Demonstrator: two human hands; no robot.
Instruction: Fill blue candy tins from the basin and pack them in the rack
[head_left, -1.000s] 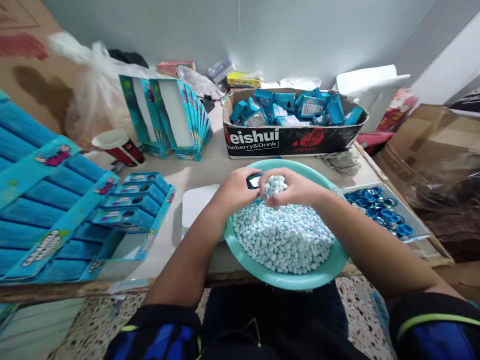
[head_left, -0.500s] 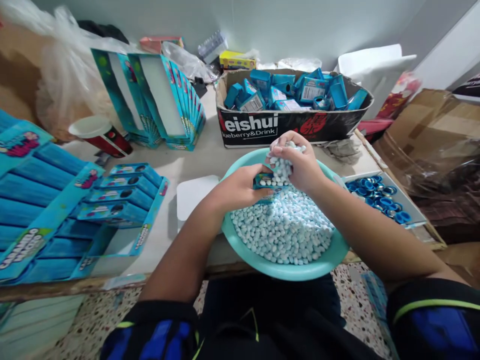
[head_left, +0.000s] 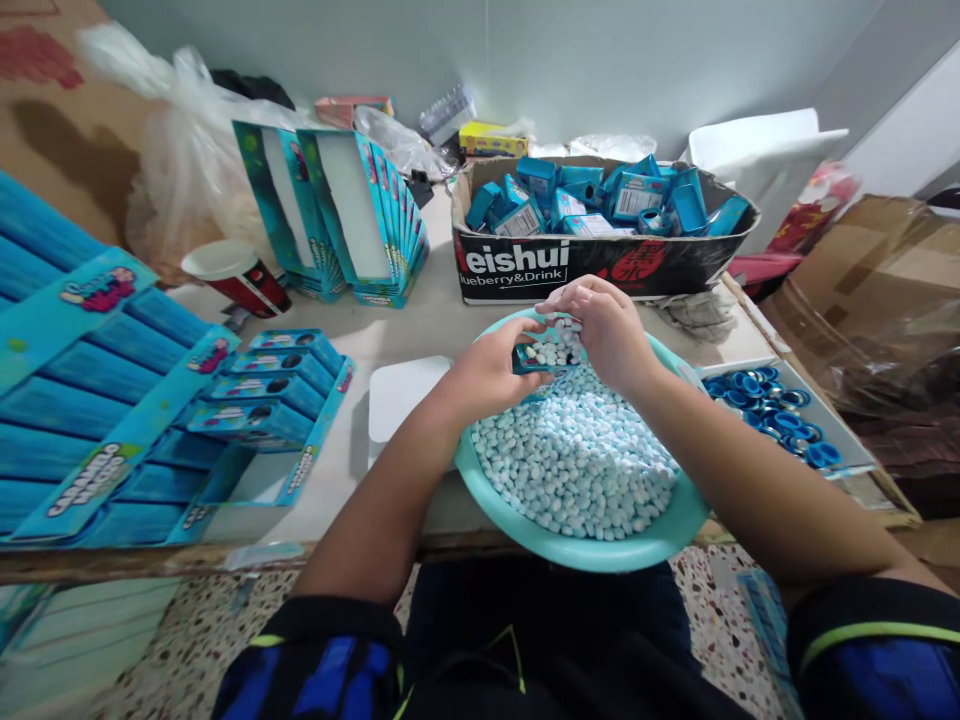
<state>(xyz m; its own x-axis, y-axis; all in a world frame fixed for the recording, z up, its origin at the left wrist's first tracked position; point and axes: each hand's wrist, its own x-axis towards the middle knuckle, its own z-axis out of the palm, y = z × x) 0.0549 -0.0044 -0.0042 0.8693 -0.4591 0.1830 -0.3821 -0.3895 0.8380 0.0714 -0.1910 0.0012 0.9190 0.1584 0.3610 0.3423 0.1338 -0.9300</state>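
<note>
**Hands over the candy bowl**

The left hand (head_left: 491,370) grips a small blue box (head_left: 534,357), fingers closed round it, above the far side of the teal bowl (head_left: 660,535). The right hand (head_left: 611,330) is cupped over the box's open top, fingers curled on a few candies (head_left: 577,465). The bowl sits at the surface's near edge; a carton (head_left: 600,265) of boxes stands behind it, and a tray of caps (head_left: 772,415) to its right.

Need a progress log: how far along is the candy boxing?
Done: filled blue boxes sit in the display tray. In hand: left hand holds a small box while right hand drops candies in. Left: the basin holds many candies.
</note>
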